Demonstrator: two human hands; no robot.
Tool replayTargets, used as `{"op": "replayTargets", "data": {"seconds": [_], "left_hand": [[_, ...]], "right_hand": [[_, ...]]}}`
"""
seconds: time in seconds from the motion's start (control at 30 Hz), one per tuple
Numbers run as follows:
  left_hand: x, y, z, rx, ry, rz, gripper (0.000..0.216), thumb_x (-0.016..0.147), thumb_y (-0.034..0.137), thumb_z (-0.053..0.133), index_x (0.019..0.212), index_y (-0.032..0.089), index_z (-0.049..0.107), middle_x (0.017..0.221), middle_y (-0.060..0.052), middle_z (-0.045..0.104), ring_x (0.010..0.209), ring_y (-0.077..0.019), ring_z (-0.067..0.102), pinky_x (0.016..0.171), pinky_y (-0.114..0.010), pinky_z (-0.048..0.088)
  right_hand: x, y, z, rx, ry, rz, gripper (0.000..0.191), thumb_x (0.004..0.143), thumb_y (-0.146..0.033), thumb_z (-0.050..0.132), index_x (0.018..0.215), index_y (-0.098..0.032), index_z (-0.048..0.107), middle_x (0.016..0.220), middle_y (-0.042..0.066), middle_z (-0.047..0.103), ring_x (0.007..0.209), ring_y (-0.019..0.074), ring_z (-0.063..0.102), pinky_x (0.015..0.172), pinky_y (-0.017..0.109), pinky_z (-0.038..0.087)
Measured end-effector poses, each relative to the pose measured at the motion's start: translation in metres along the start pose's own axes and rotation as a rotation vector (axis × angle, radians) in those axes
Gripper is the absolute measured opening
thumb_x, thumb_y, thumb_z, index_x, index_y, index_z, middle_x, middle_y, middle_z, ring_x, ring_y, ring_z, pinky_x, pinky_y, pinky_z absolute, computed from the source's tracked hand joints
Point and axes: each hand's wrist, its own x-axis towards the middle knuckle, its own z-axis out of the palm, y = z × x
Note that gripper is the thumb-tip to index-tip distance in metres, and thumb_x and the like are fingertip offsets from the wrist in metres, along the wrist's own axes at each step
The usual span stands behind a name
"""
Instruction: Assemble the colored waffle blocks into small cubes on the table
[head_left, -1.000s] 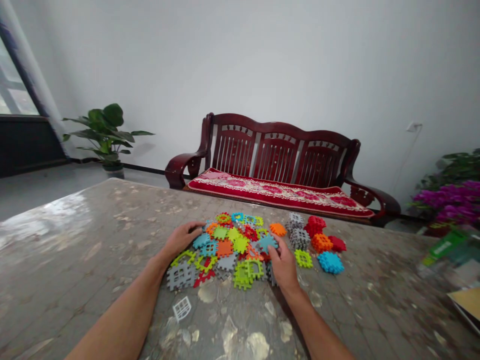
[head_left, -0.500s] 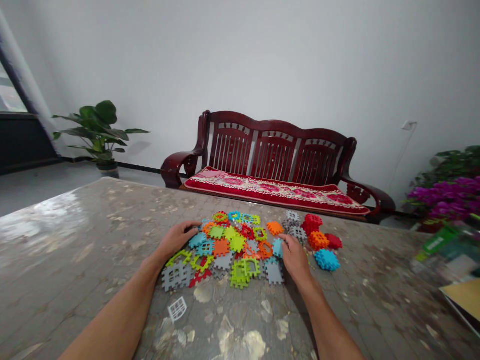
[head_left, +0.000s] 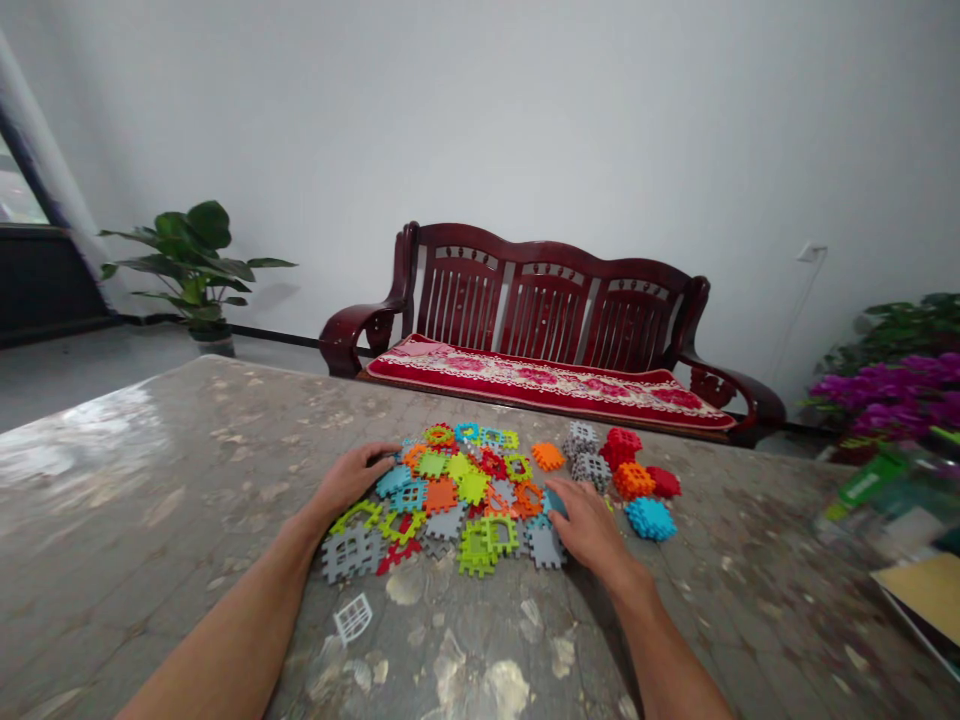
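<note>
A pile of interlocking plastic tiles in lime, orange, grey, red and blue (head_left: pixel 472 488) lies on the table. My left hand (head_left: pixel 352 485) rests at the pile's left edge, thumb and fingers apart, with its fingertips near a light blue tile (head_left: pixel 391 482). At the right edge, my right hand (head_left: pixel 589 522) has its thumb and fingers around another blue tile (head_left: pixel 553 502), which it partly covers. Just below that lies a grey square tile (head_left: pixel 546 547). A small white window-shaped piece (head_left: pixel 353 618) sits apart, nearer to me.
Right of the pile stand stacks of grey tiles (head_left: pixel 591 468), red tiles (head_left: pixel 622 446), orange tiles (head_left: pixel 634 480) and blue tiles (head_left: pixel 651 518). A loose orange tile (head_left: pixel 547 457) lies beside them. Blurred items and a box (head_left: pixel 919 590) are at the table's right. A wooden bench (head_left: pixel 540 300) stands behind.
My right hand has shifted slightly down and left, and its fingers now cover more of the blue tile. My left hand stays in place. The view has turned slightly.
</note>
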Motion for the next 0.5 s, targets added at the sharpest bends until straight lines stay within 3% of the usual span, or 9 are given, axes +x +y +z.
{"op": "replayTargets", "data": {"seconds": [0.3, 0.5], "left_hand": [[0.0011, -0.0026, 0.0005, 0.01, -0.019, 0.002, 0.056, 0.075, 0.055, 0.056, 0.116, 0.02, 0.072, 0.113, -0.007, 0.076, 0.104, -0.0288, 0.068, 0.1, -0.041, 0.048], [0.0014, -0.0049, 0.0018, 0.01, -0.003, 0.014, 0.054, 0.075, 0.054, 0.056, 0.114, 0.02, 0.072, 0.112, -0.006, 0.076, 0.105, -0.0279, 0.068, 0.1, -0.039, 0.049]], "right_hand": [[-0.0017, -0.0002, -0.0029, -0.116, 0.031, 0.027, 0.046, 0.079, -0.012, 0.057, 0.124, -0.022, 0.066, 0.133, 0.008, 0.063, 0.122, 0.0275, 0.054, 0.101, 0.038, 0.04], [-0.0021, 0.0002, -0.0054, -0.137, 0.028, 0.031, 0.042, 0.079, -0.011, 0.058, 0.117, -0.025, 0.07, 0.121, 0.006, 0.069, 0.111, 0.0254, 0.056, 0.094, 0.035, 0.042]]}}
